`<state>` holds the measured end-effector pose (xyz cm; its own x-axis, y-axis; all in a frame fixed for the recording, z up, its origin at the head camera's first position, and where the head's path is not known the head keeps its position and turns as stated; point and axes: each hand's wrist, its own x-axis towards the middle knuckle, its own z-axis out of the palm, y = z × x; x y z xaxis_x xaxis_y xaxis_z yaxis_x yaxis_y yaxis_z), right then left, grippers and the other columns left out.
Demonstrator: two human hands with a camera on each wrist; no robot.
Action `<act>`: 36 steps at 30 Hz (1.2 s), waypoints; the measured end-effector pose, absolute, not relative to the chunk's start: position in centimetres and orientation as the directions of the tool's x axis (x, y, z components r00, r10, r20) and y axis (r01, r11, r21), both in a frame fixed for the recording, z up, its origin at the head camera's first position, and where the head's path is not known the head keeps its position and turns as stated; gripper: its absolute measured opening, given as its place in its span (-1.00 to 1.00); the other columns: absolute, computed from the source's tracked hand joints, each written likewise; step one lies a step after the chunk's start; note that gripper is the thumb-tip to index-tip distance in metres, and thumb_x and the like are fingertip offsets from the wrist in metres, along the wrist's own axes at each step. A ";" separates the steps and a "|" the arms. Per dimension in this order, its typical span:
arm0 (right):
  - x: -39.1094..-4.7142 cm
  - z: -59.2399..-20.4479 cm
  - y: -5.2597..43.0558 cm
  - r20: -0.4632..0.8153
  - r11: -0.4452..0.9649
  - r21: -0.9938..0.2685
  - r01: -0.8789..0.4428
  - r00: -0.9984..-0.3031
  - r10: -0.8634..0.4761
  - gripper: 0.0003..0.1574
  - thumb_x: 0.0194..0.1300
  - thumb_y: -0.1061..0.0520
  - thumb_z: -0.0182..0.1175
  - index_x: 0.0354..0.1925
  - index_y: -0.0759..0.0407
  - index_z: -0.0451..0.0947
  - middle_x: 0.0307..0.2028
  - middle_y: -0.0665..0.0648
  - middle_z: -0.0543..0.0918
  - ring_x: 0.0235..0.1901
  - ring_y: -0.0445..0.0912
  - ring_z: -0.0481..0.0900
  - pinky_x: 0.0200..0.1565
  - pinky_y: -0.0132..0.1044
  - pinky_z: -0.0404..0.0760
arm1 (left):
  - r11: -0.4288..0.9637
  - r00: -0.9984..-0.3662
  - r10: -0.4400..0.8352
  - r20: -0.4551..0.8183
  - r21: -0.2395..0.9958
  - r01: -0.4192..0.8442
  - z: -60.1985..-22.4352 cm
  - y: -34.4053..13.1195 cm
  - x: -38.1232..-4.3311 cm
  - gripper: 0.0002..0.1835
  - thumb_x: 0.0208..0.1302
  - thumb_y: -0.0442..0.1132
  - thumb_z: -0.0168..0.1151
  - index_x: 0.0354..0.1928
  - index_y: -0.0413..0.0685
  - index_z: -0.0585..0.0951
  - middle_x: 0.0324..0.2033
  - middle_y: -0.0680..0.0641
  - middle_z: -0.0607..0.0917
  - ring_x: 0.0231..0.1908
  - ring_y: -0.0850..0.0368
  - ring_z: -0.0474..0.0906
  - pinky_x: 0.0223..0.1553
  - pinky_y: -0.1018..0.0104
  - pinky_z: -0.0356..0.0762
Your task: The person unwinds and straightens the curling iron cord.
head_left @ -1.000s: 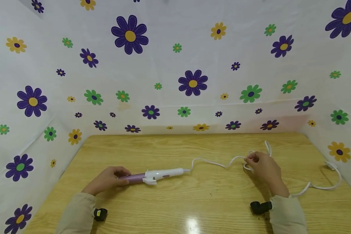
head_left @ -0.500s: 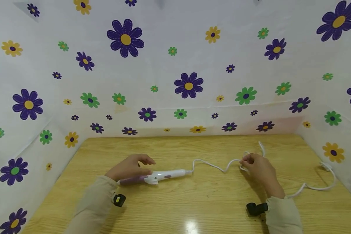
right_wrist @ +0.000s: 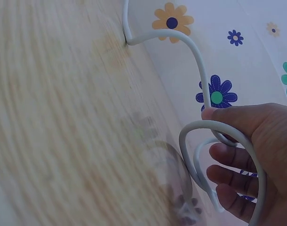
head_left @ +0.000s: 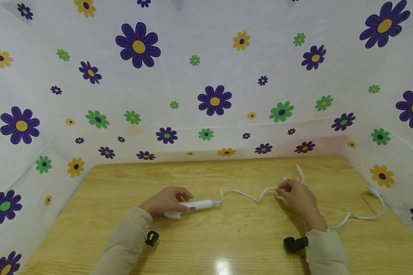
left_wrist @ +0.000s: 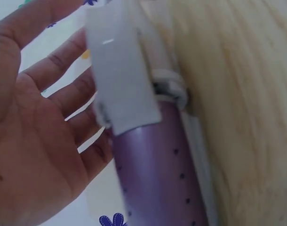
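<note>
A curling iron [head_left: 203,204] with a white handle and a purple barrel [left_wrist: 155,174] lies on the wooden table. My left hand [head_left: 166,201] is at the iron's handle, thumb on the near side and fingers on the far side. In the left wrist view those fingers are spread and fairly straight beside the white clamp lever [left_wrist: 122,70], with the palm off the barrel. My right hand [head_left: 300,199] pinches the white cord [head_left: 242,192] between thumb and index finger. A loop of that cord [right_wrist: 200,124] hangs about the other fingers in the right wrist view.
The cord runs on to the right across the wooden table [head_left: 227,236] and ends near a white plug [head_left: 372,192] by the right edge. A white sheet [head_left: 179,76] printed with flowers stands behind and on both sides.
My left hand has let go of the barrel and moved right along the iron to its handle. The right hand keeps its pinch on the cord. The head view has shifted slightly.
</note>
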<state>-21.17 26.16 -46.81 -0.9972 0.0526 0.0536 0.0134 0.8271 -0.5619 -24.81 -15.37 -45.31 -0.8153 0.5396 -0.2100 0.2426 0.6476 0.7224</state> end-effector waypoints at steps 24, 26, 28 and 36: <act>-19.1 -45.2 27.8 0.068 0.855 -0.473 -0.213 -0.976 -0.206 -0.82 0.25 0.06 0.28 -0.26 0.14 0.65 -0.39 -0.02 0.68 -0.38 -0.17 0.56 -0.33 -0.25 0.52 | 0.801 -0.843 0.476 -0.252 0.520 0.297 -44.6 -15.3 -24.7 -0.64 0.03 -0.16 0.45 -0.07 0.27 0.64 -0.35 0.11 0.71 -0.41 0.23 0.56 -0.39 0.27 0.46; -19.3 -45.1 27.8 0.060 0.867 -0.442 -0.231 -0.972 -0.229 -0.87 0.26 0.07 0.27 -0.29 0.10 0.66 -0.38 -0.04 0.68 -0.37 -0.16 0.57 -0.32 -0.21 0.53 | 0.831 -0.859 0.447 -0.252 0.473 0.294 -44.4 -15.6 -24.7 -0.63 0.00 -0.12 0.47 -0.09 0.29 0.64 -0.37 0.13 0.71 -0.43 0.24 0.56 -0.41 0.27 0.45; -19.3 -44.8 27.9 0.050 0.878 -0.418 -0.236 -0.970 -0.237 -0.88 0.26 0.09 0.26 -0.30 0.10 0.66 -0.39 -0.03 0.67 -0.38 -0.15 0.56 -0.34 -0.19 0.52 | 0.854 -0.871 0.416 -0.260 0.441 0.276 -44.4 -16.0 -24.7 -0.62 -0.01 -0.09 0.48 -0.09 0.30 0.63 -0.37 0.13 0.71 -0.44 0.25 0.56 -0.43 0.27 0.45; -19.6 -44.3 29.3 0.072 0.902 -0.342 -0.264 -0.964 -0.255 -0.91 0.25 0.14 0.25 -0.35 0.13 0.65 -0.45 -0.02 0.55 -0.44 -0.19 0.44 -0.41 -0.29 0.42 | 0.911 -0.922 0.283 -0.264 0.376 0.172 -44.8 -18.7 -24.7 -0.61 -0.06 -0.05 0.50 -0.12 0.29 0.62 -0.40 0.14 0.69 -0.49 0.23 0.55 -0.48 0.30 0.43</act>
<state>-19.55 29.32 -44.33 -0.9644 -0.2547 0.0715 -0.2636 0.9018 -0.3424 -24.65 -18.67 -44.76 -0.9222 0.2831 -0.2636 0.1721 0.9106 0.3758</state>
